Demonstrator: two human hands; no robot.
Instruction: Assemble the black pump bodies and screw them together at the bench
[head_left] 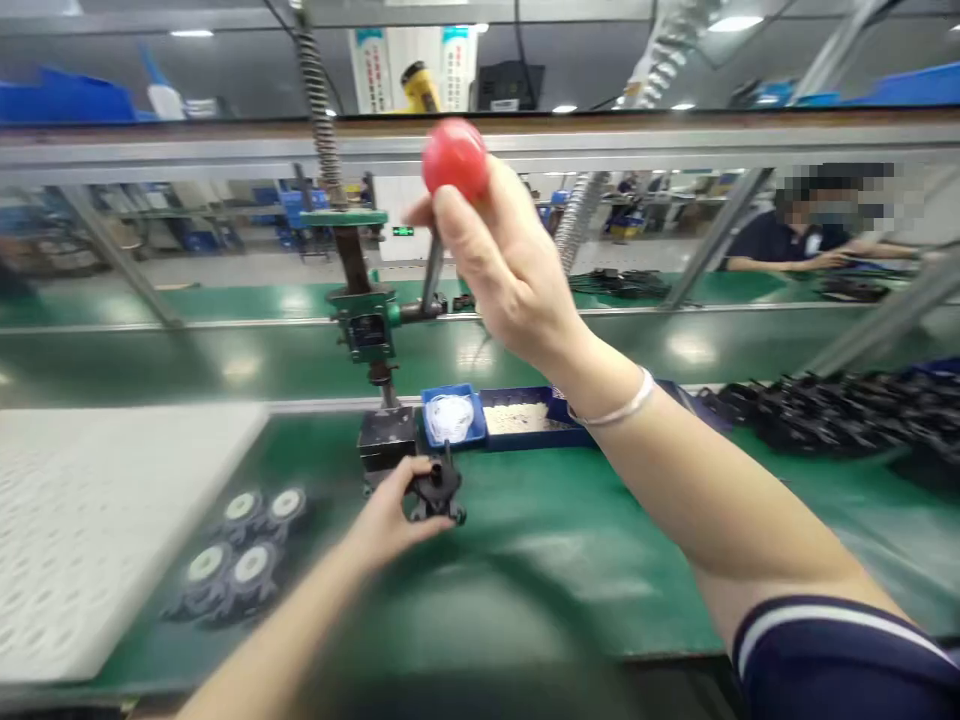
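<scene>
My right hand [514, 265] is raised and closed around the lever of a green hand press [367, 325], just below its red ball knob [454, 158]. Lower down, my left hand [394, 515] grips a small black plastic part [437, 490] with a short post on top, in front of the press's black block [388, 437]. The part is partly covered by my fingers. To the left, several black parts with pale round discs [251, 565] lie on the green work surface [525, 580].
Behind my left hand sit a blue tray [452, 415] of white rings and a dark blue tray [525, 418] of small pale pieces. A white perforated board [97, 520] lies at left, a pile of black parts [840, 415] at right. Across the bench sits another person [787, 240].
</scene>
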